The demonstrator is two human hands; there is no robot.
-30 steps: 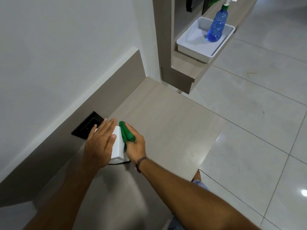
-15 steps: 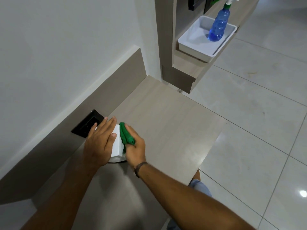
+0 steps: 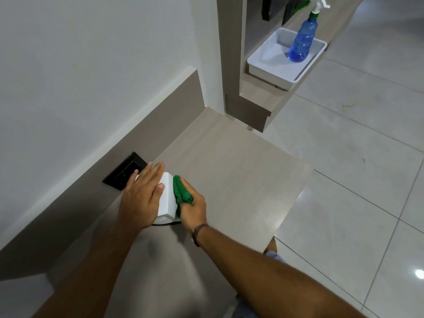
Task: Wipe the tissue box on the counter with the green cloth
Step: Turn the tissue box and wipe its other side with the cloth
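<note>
A small white tissue box (image 3: 167,201) stands on the wooden counter (image 3: 229,171) close to the wall. My left hand (image 3: 143,196) lies flat over its top and left side, holding it steady. My right hand (image 3: 192,207) grips a bunched green cloth (image 3: 181,192) and presses it against the box's right side. Most of the box's top is hidden under my left hand.
A black wall socket (image 3: 125,172) sits in the backsplash just behind the box. On a higher shelf at the back right, a white tray (image 3: 270,65) holds a blue spray bottle (image 3: 302,40). Tiled floor (image 3: 355,180) drops off beyond the counter's right edge.
My right hand has slid the green cloth slightly along the box's right side, toward me. My left hand stays on top of the box.
</note>
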